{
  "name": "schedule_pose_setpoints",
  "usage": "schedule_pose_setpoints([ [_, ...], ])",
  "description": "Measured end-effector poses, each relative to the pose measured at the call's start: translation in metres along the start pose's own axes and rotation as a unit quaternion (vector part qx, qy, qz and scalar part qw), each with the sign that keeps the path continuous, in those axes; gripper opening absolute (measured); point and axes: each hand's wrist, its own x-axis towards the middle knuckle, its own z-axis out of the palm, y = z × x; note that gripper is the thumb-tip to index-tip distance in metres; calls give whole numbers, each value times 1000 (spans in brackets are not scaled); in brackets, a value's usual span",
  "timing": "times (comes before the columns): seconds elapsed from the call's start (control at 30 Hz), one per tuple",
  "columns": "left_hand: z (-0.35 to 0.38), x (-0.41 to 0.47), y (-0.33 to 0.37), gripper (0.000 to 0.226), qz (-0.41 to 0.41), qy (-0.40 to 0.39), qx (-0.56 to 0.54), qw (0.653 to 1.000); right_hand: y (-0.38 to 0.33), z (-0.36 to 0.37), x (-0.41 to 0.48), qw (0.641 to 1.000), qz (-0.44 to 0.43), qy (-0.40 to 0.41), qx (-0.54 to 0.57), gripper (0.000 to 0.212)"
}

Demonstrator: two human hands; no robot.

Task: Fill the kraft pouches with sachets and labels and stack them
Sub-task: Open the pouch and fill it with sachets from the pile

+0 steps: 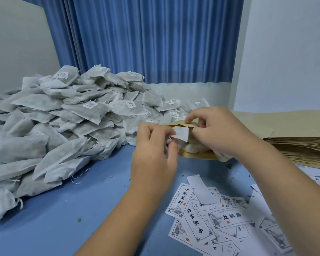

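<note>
Blue table [92, 209] and blue curtain [146, 37] fill the room. Between the fingers of both hands is a brown paper pouch [192, 155], open at the top, with white bags showing inside. The right hand [216, 130] pinches its top edge. The left hand [153, 150] curls round a white sachet [182, 133] at the opening. Left of the fingers sits a big sachet pile [63, 117]; below them lie labels [201, 215].
</note>
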Motion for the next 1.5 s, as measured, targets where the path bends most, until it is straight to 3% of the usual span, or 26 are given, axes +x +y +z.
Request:
schedule_pose_setpoints([
  [0.07, -2, 3, -4, 13, -6, 13, 8, 1000, -1, 0, 0, 1000, -1, 2, -6, 29],
  [0.2, 0, -2, -6, 19, -59, -65, -17, 996, -1, 0, 0, 1000, -4, 4, -4, 29],
  [0.4, 20, -5, 2, 25, -160, -96, -87, 979, -2, 5, 2, 999, -6, -4, 31, 32],
  [0.53, 32, 2, 6, 26, -126, -203, -61, 969, 2, 3, 3, 999, -11, 3, 51, 36],
  [0.67, 45, 23, 8, 7, -118, -272, -58, 953, 2, 0, 4, 997, -35, 14, 72, 36],
  [0.83, 65, 41, 18, 28, -134, -339, -98, 926, 8, -6, 7, 996, -57, 56, 41, 35],
  [0.93, 76, 41, 16, 28, -156, -358, -165, 906, 16, -11, 8, 996, -40, 83, -9, 36],
  [1.07, 83, 23, 7, 36, -79, -342, -129, 927, 24, -15, 10, 993, 9, 89, -72, 37],
  [1.2, 77, 17, -3, 16, 63, -222, -42, 972, 26, -19, 11, 992, 62, 60, -88, 32],
  [1.3, 68, 39, -6, 26, 54, -78, 1, 996, 26, -27, 11, 989, 113, 56, -80, 39],
  [1.33, 67, 48, -6, 35, 44, -83, 28, 995, 26, -29, 11, 988, 121, 61, -77, 39],
  [1.43, 73, 74, -4, 57, -16, -308, 98, 946, 31, -38, 12, 985, 136, 78, -66, 35],
  [1.5, 84, 81, -2, 51, -57, -427, 96, 897, 33, -43, 11, 984, 147, 81, -63, 34],
])
